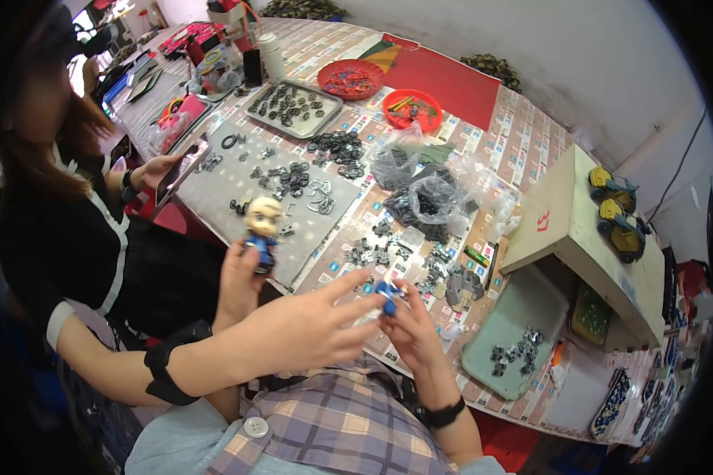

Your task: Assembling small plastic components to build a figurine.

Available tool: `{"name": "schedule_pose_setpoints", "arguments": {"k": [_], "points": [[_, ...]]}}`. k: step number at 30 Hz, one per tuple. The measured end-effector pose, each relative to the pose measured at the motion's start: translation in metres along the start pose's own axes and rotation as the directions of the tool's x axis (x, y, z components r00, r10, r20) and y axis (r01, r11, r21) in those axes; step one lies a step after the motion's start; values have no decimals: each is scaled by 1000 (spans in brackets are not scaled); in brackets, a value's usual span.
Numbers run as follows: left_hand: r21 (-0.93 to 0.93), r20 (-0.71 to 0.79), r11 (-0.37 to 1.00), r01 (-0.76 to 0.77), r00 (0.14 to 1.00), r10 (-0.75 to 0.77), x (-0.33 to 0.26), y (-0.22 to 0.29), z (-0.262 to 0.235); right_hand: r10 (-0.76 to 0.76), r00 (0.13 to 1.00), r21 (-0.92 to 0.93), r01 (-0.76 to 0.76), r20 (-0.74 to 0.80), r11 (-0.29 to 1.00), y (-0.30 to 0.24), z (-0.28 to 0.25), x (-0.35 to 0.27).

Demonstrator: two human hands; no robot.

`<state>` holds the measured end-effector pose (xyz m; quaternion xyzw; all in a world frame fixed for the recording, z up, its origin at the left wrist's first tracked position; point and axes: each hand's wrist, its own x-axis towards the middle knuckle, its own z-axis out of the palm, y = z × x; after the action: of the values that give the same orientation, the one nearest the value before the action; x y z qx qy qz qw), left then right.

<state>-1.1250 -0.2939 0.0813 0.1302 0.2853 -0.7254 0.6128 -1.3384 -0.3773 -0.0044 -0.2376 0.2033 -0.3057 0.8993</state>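
Note:
My left hand [236,289] is closed around a toy figure [262,231] with a bald, pale head and a blue body. The figure stands upright in my fingers. My right hand [417,328] pinches a small blue toy body [387,294] with pale bits on it. From the left, a co-worker's forearm with a black wristband crosses in front of my left arm. That co-worker's hand [317,324] reaches to the small blue body, and its fingertips overlap it; whether they grip it I cannot tell. My left wrist is partly hidden behind this arm.
On the table lie a grey mat [214,190] with dark parts, a metal tray [255,119] of black wheels, red dishes [411,93] and plastic bags [436,194]. A green-grey bin [483,348] and a box [543,229] with yellow toy vehicles are right. The co-worker holds a phone [184,170].

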Motion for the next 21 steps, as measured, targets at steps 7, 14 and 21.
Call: {"name": "schedule_pose_setpoints", "arguments": {"k": [7, 14, 21], "points": [[-970, -195, -96, -222, 952, -234, 9, 13, 41, -14, 995, -362, -23, -100, 932, 60, -22, 108], [-131, 255, 891, -434, 854, 453, 35, 154, -94, 145, 985, -352, -105, 89, 930, 113, 50, 172], [446, 189, 666, -597, 791, 582, 51, 211, -135, 257, 966, -302, -241, 12, 922, 130, 57, 198]]}}
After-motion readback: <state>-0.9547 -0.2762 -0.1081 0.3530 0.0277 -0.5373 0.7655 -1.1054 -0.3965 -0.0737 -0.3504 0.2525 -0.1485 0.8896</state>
